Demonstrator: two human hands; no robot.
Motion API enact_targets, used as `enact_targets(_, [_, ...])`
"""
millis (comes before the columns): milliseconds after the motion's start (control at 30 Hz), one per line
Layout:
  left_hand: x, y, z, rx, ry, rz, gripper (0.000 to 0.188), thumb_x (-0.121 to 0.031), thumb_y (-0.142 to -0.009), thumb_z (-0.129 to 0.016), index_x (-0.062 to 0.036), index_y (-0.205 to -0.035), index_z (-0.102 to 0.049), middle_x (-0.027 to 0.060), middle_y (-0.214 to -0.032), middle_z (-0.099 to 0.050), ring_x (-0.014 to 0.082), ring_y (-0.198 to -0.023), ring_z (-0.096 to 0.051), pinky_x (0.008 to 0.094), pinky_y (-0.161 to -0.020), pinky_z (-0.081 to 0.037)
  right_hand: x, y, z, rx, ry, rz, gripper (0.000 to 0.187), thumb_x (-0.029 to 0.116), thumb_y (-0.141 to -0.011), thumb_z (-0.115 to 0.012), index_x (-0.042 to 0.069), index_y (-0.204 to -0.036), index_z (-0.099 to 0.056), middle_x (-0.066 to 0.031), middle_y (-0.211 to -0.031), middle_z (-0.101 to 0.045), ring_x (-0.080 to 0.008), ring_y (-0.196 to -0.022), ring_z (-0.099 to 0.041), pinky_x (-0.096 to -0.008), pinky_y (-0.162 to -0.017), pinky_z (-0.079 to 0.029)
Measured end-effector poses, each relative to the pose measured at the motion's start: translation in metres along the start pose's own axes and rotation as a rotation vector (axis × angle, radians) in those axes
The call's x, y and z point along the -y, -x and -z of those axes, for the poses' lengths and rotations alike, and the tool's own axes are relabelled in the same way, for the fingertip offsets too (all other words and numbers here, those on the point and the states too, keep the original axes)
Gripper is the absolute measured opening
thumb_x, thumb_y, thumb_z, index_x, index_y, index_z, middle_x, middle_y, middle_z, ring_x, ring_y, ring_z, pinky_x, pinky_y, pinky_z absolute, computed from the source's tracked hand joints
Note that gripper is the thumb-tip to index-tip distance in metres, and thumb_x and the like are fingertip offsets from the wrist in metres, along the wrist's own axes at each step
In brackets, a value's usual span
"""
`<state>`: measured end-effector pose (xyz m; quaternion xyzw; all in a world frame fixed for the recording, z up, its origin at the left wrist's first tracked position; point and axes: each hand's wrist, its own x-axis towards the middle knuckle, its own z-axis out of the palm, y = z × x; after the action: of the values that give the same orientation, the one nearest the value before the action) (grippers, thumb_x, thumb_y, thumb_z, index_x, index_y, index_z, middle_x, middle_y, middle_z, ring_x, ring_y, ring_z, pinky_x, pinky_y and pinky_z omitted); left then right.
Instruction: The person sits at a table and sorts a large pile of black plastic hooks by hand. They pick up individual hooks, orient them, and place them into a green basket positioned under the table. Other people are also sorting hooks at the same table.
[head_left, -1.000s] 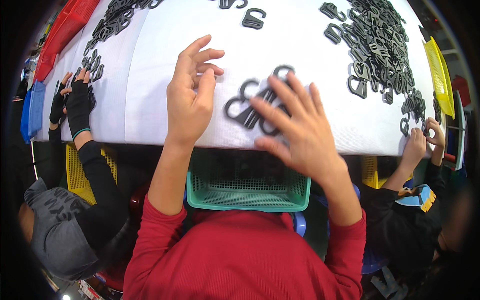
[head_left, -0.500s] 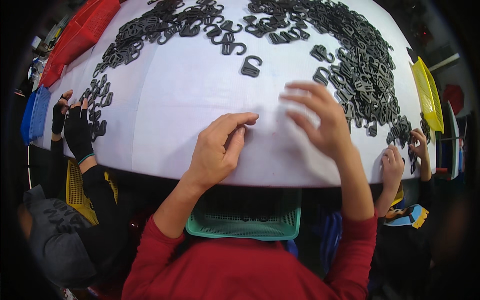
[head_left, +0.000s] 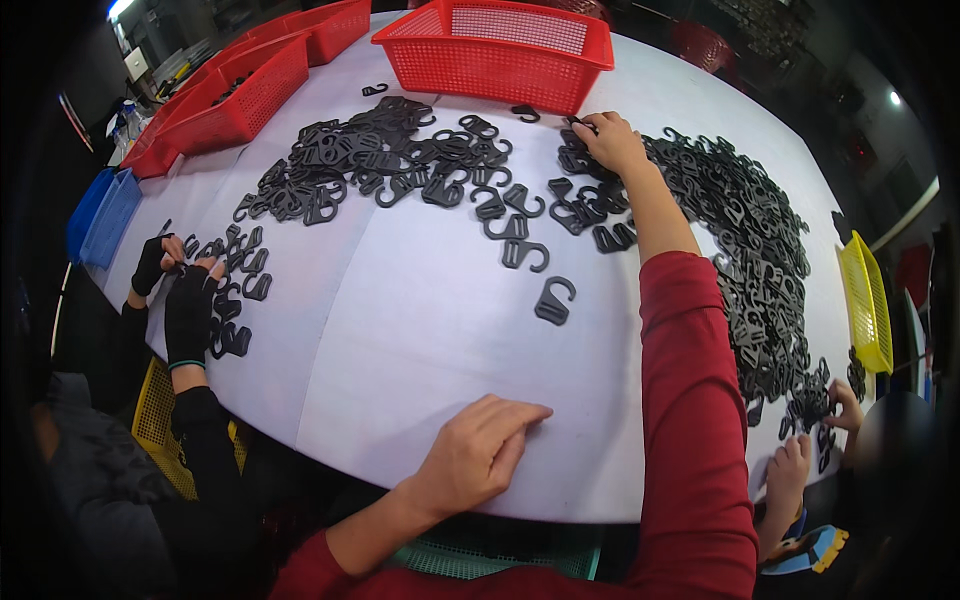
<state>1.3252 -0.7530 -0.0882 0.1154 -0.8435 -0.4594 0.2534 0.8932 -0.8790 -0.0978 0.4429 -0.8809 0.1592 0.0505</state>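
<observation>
Far out over the table, my right hand point(head_left: 612, 142) reaches into the heap of black plastic hooks point(head_left: 745, 215), each with a slotted base. Its fingertips are closed on a hook point(head_left: 575, 122) at the heap's far edge, partly hidden by the fingers. My left hand point(head_left: 480, 455) rests low over the table's near side, fingers loosely curled together and index finger pointing right; nothing shows in it. A single hook point(head_left: 554, 301) lies apart on the white table point(head_left: 410, 370), between my hands. More hooks point(head_left: 350, 150) are heaped at the far left.
A red basket point(head_left: 490, 75) stands at the far edge, with other red baskets point(head_left: 240, 100) to its left. A co-worker's black-gloved hands point(head_left: 188, 310) handle hooks at left; another person's hands point(head_left: 790, 465) do so at right. A green basket point(head_left: 490, 563) sits below the near edge.
My right hand has gone from above the near table to the far heap and closed on a hook. The view has tilted up, bringing the far red basket in.
</observation>
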Motion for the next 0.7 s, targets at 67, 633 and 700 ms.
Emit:
enact_targets(67, [0.0,0.002,0.0,-0.015,-0.006,-0.007,0.026,0.009,-0.081,-0.053,0.0022,-0.103,-0.066,0.014,-0.09,-0.068,0.0273,-0.078,-0.064,0.0339,-0.072,-0.052,0.005,-0.013,-0.01,0.033,0.005,-0.026,0.056,0.061,-0.09,-0.05,0.023,-0.129,-0.061,-0.011,-0.137,-0.053,-0.031,-0.128,-0.049,-0.0576,-0.107,-0.034])
enact_targets(633, [0.008,0.004,-0.004,-0.049,0.003,-0.026,0.025,0.008,-0.087,-0.05,0.0022,-0.104,-0.067,0.0141,-0.092,-0.069,0.0224,-0.082,-0.067,0.0314,-0.074,-0.053,0.03,0.18,0.034,0.009,-0.196,0.446,0.033,0.04,-0.091,-0.061,0.019,-0.116,-0.068,-0.0084,-0.113,-0.062,-0.029,-0.112,-0.056,-0.0406,-0.094,-0.047])
enact_targets(700, [0.008,0.004,-0.005,-0.061,0.03,-0.022,0.024,0.007,-0.088,-0.049,0.0026,-0.104,-0.067,0.0141,-0.092,-0.069,0.0213,-0.084,-0.068,0.0302,-0.076,-0.054,0.036,0.212,0.04,-0.013,-0.183,0.488,0.032,0.038,-0.091,-0.062,0.019,-0.116,-0.067,-0.0082,-0.113,-0.061,-0.0284,-0.111,-0.057,-0.0414,-0.093,-0.046])
